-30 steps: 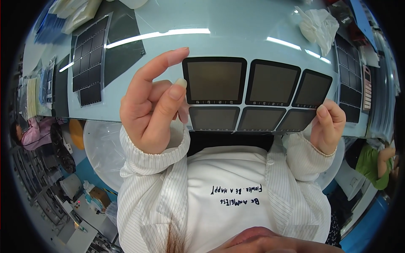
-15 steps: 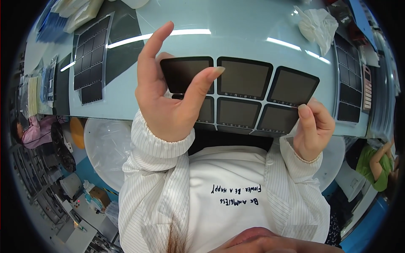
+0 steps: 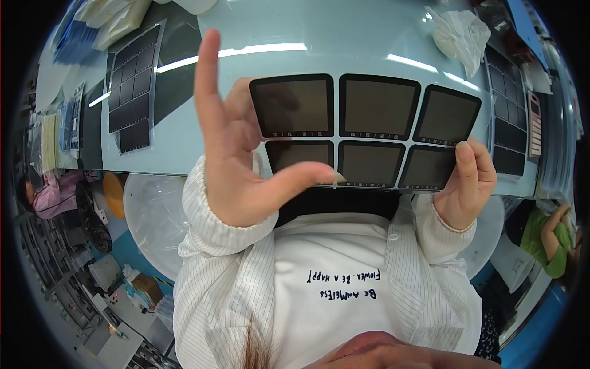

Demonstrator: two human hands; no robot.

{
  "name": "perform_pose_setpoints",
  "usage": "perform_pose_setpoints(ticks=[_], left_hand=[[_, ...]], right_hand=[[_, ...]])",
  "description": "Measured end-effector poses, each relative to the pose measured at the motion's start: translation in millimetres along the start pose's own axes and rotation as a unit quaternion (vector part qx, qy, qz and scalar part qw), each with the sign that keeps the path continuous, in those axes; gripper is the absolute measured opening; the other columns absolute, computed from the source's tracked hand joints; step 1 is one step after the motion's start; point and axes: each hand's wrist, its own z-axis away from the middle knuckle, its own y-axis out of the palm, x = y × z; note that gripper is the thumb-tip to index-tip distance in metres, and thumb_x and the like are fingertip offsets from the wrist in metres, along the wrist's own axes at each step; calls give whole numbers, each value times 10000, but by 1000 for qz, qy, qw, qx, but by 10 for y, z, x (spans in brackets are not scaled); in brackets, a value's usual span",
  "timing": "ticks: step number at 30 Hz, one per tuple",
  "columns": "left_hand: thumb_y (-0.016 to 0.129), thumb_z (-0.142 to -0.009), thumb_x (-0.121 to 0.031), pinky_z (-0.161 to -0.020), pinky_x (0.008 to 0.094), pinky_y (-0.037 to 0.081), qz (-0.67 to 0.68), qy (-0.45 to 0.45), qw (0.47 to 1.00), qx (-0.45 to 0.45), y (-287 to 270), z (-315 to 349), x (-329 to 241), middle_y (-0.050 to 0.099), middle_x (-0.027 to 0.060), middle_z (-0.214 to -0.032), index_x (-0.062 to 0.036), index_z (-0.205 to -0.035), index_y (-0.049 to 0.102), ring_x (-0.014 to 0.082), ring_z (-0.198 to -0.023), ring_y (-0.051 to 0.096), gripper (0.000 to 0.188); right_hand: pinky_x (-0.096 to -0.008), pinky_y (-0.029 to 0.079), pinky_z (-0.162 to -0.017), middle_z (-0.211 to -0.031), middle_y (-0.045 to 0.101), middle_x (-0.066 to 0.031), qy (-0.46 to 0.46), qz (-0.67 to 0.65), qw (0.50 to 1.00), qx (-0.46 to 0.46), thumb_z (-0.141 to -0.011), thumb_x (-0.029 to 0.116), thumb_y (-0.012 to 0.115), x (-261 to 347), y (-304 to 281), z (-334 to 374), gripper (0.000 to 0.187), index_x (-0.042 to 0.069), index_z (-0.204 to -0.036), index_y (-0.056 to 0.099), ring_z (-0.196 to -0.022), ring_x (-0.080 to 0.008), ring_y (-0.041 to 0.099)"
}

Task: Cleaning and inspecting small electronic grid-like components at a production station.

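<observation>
A sheet of dark, rounded rectangular panels (image 3: 380, 106) is held up in front of me, above the table edge, with pale strips between the panels. My left hand (image 3: 236, 166) is at its left side. Its index finger points upward and its thumb stretches across the front of the lower panels, while other fingers go behind the sheet and show dimly through the dark film. The sheet's right edge is pinched by my right hand (image 3: 466, 178), thumb in front and fingers curled behind.
Similar dark-panelled sheets lie on the glossy table (image 3: 344, 31), one at left (image 3: 132, 86), another at right (image 3: 507, 104). A crumpled white plastic bag (image 3: 464, 38) sits at the far right. White round bins (image 3: 157, 215) stand below the table edge. Other people are at both sides.
The sheet has shifted right and tilted to face me more. My left index finger has straightened upward, and the thumb has moved down from the upper panels to the lower row.
</observation>
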Motion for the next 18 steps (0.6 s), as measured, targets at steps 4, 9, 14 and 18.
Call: perform_pose_setpoints(ticks=[4,9,14,18], left_hand=[[734,-779,-144,-845,261,444,62,-64,995,-51,-178,73,-38,581,90,-1053,16,-1426,183,124,-894,561,865],[597,-836,25,-596,228,486,58,-96,991,-70,-246,140,-72,629,106,-882,81,-1039,580,120,-692,592,211],[603,-830,28,-580,226,483,37,-81,994,-70,-222,144,-97,629,113,-891,81,-1016,575,117,-684,588,196],[611,-822,34,-578,217,484,28,-61,996,-66,-219,139,-81,623,113,-889,85,-1009,579,115,-687,588,196]], right_hand=[[-207,380,-651,-740,581,-33,0,-51,999,-20,-845,60,620,8,23,9,106,-42,-870,633,-675,-84,491],[-207,385,-654,-725,572,-33,25,-65,997,-24,-848,65,612,13,30,-7,103,-35,-861,633,-674,-85,499],[-222,368,-646,-703,558,-34,18,-78,997,19,-835,87,606,-7,-80,-37,120,-18,-777,606,-650,-86,478],[-242,424,-697,-774,606,-66,14,-79,994,73,-845,79,561,-21,-218,-63,128,20,-736,525,-724,-123,555]])
